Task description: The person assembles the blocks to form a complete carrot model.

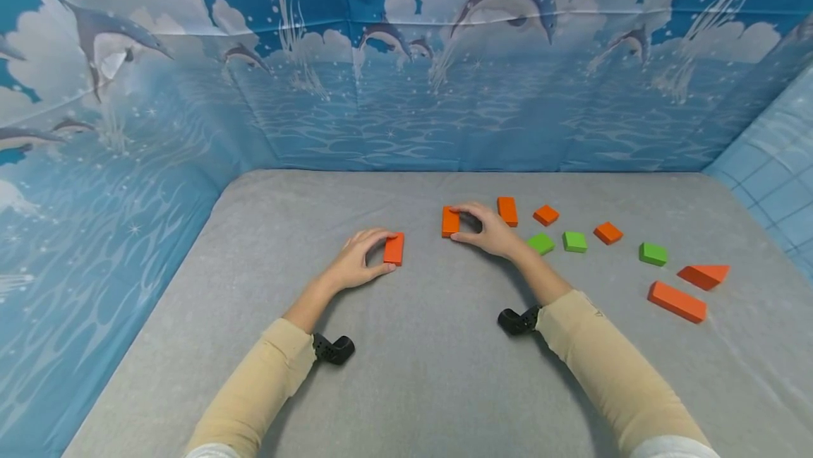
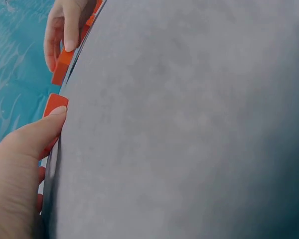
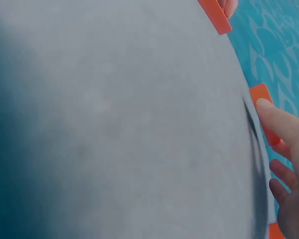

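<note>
On the left of the head view, my left hand (image 1: 357, 262) pinches a red-orange rectangular block (image 1: 394, 250) between thumb and fingers at its two ends. To the right and a little farther back, an orange rectangular block (image 1: 450, 224) is held the same way by my right hand (image 1: 494, 233). A gap of grey cloth separates the two blocks. The left wrist view has the thumb on the end of the red-orange block (image 2: 55, 102). In the right wrist view the thumb presses the orange block (image 3: 261, 93), with other fingers partly hidden.
Beyond my right hand lie another orange block (image 1: 507, 211), small orange blocks (image 1: 546, 215) and several green blocks (image 1: 575, 242). Farther right are an orange wedge (image 1: 703, 276) and a long orange block (image 1: 677, 301). A blue dolphin-print curtain (image 1: 406, 126) borders the grey cloth-covered table (image 1: 419, 373).
</note>
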A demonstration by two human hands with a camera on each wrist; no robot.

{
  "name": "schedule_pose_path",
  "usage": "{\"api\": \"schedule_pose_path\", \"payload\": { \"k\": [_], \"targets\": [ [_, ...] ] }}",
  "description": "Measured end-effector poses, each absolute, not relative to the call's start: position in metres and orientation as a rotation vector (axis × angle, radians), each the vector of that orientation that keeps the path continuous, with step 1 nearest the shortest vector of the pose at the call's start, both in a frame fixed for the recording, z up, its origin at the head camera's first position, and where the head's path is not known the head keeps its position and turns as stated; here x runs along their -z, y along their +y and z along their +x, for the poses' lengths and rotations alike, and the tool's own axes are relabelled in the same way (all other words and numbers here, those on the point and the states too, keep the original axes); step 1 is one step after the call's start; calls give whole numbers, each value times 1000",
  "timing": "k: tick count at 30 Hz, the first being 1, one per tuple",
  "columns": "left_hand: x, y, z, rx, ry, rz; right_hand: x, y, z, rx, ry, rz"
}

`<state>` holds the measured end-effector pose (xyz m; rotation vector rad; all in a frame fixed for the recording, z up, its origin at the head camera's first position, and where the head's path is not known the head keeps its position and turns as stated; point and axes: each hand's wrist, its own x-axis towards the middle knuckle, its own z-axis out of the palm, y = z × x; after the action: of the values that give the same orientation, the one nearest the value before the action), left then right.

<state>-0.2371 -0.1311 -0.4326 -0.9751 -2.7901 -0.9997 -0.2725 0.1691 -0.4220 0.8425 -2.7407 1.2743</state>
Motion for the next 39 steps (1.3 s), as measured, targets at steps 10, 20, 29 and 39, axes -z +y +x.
{"api": "schedule_pose_path", "payload": {
  "k": [10,20,29,39],
  "targets": [
    [436,-133,-238,990,-2808,-961,409,173,-235,-1378,-2742,899],
    [436,-133,-239,1002,-2815,-948,417,169,-209,-1331,-2710,930],
    [434,-131,-238,1051,-2788,-940,422,167,-204,-1254,-2761,850],
    [431,-103,-231,1118,-2724,-985,424,167,-204,-1220,-2784,824]
  ]
}}
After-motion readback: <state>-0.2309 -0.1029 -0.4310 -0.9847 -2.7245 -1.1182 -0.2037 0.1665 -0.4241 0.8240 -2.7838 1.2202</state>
